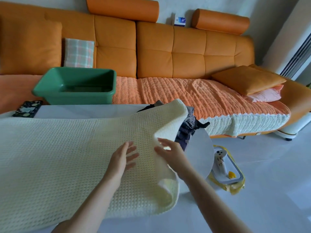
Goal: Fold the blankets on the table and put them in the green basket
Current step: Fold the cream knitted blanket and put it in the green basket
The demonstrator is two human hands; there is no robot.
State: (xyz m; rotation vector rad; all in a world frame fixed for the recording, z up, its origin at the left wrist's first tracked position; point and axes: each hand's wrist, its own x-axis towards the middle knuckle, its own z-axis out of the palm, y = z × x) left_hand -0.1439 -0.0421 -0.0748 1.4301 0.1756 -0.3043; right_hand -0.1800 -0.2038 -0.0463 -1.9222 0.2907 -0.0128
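Cream blanket (58, 157) lies spread over the white table (75, 111), with its right end lifted into a curling fold. The left hand (123, 157) rests flat on it, fingers straight and spread, gripping nothing. The right hand (170, 152) is at the lifted fold with fingers straight against the cloth, not curled round it, though motion blur softens them. Behind the fold, at the table's right end, lies a dark patterned blanket (186, 130) in a crumpled heap. The green basket (50, 91) stands on the sofa (185, 52) seat, just beyond the table's far edge, and its dark floor shows inside. On the floor to the right, a grey-rimmed tray (237, 177) sits on yellow cloth and holds a white device (221, 162) and a small yellow bit (230, 174). The device bears handwritten marks, the lower reading roughly "05" and the upper not legible. A blue-and-white box (179, 21) stands on the sofa back, its print too small to read. A dark dotted cloth (27, 108) lies at the table's left end.
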